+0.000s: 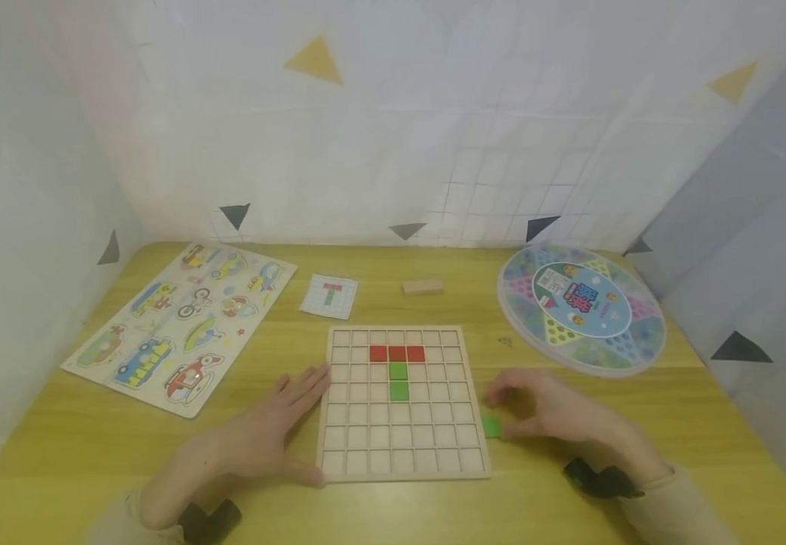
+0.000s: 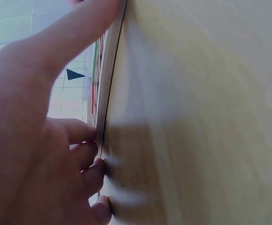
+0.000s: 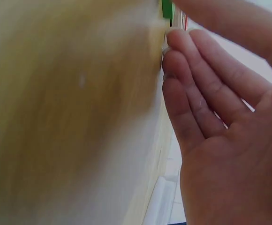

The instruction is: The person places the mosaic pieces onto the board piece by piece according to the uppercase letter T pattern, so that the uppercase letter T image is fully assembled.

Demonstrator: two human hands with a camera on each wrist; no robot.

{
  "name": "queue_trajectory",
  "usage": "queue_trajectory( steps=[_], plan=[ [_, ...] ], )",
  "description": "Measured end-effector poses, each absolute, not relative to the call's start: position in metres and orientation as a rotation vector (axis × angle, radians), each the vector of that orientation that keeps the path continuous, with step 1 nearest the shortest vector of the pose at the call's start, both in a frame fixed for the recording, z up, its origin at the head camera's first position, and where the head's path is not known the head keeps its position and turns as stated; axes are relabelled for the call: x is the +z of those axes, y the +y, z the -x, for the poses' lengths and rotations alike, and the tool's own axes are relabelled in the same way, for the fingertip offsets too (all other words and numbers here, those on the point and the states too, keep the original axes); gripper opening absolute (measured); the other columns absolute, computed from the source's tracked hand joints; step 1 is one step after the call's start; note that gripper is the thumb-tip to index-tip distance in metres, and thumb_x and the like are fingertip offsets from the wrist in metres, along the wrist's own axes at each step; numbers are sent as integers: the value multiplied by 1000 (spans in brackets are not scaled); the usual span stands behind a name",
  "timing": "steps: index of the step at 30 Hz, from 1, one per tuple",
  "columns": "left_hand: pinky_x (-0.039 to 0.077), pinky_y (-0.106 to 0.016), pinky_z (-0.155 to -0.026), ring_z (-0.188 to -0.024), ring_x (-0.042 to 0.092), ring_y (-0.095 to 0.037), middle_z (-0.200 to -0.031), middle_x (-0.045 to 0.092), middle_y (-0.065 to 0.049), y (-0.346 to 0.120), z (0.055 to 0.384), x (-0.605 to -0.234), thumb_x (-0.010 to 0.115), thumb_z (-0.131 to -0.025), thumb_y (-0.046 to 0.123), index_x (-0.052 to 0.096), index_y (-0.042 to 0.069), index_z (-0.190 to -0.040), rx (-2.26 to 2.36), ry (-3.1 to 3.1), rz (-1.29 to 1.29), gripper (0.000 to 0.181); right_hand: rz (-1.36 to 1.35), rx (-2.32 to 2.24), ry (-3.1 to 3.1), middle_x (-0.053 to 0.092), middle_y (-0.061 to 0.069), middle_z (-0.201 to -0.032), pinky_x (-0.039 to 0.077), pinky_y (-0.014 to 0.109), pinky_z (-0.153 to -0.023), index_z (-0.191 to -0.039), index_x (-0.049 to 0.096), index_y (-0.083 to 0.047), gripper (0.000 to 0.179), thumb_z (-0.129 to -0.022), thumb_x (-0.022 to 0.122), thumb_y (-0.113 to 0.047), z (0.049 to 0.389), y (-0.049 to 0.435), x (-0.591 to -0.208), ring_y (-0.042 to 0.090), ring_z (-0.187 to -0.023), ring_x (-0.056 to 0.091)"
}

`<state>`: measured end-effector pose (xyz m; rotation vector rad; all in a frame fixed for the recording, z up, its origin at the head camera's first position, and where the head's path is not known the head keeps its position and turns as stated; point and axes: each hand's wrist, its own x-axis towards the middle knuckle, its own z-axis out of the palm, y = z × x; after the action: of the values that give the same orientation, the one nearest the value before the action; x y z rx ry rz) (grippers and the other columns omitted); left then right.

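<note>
A pale wooden grid board (image 1: pixel 369 435) lies in the middle of the table. Three red tiles (image 1: pixel 397 353) form a row in it, with two green tiles (image 1: pixel 399 390) in a column under the middle one. My left hand (image 1: pixel 257 439) rests spread along the board's left edge, fingertips at the upper side and thumb near the lower corner. Just off the board's right edge is a loose green tile (image 1: pixel 492 428), also partly seen as a green tile (image 3: pixel 167 9) in the right wrist view. My right hand (image 1: pixel 556 409) has its thumb at that tile, the fingers apart from the thumb.
Behind the board lie a small pattern card (image 1: pixel 329 297) and a wooden block (image 1: pixel 422 287). A vehicle puzzle board (image 1: pixel 168 333) occupies the left side, a round game box (image 1: pixel 582 309) the right. A pale patterned sheet (image 1: pixel 393 136) rises behind the table.
</note>
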<state>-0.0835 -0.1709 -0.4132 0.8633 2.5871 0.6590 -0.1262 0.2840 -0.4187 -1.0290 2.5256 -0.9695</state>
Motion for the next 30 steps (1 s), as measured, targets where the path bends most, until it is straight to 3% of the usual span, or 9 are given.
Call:
queue_trajectory(
  steps=[6, 15, 30],
  plan=[
    [7, -54, -125, -155, 4, -24, -169, 0, 1, -172, 84, -414, 71, -69, 78, 9, 15, -162, 650, 2589, -851, 128, 1034, -950, 2544, 69, -16, -108, 52, 28, -98, -115, 67, -25, 43, -77, 85, -19, 127, 281, -419, 6, -103, 64],
    [6, -54, -125, -155, 3, -24, -169, 0, 1, -172, 83, -413, 71, -70, 76, 8, 15, -162, 656, 2584, -854, 127, 1005, -994, 2599, 70, -12, -111, 54, 26, -95, -115, 68, -23, 36, -82, 83, -21, 128, 279, -420, 8, -102, 65],
    [5, -55, -125, -155, 3, -25, -170, 0, 0, -170, 83, -410, 72, -70, 75, 9, 13, -162, 668, 2571, -850, 128, 1006, -928, 2770, 73, -15, -102, 57, 27, -87, -107, 74, -23, 32, -77, 86, -19, 128, 276, -416, 4, -94, 67]
  ],
)
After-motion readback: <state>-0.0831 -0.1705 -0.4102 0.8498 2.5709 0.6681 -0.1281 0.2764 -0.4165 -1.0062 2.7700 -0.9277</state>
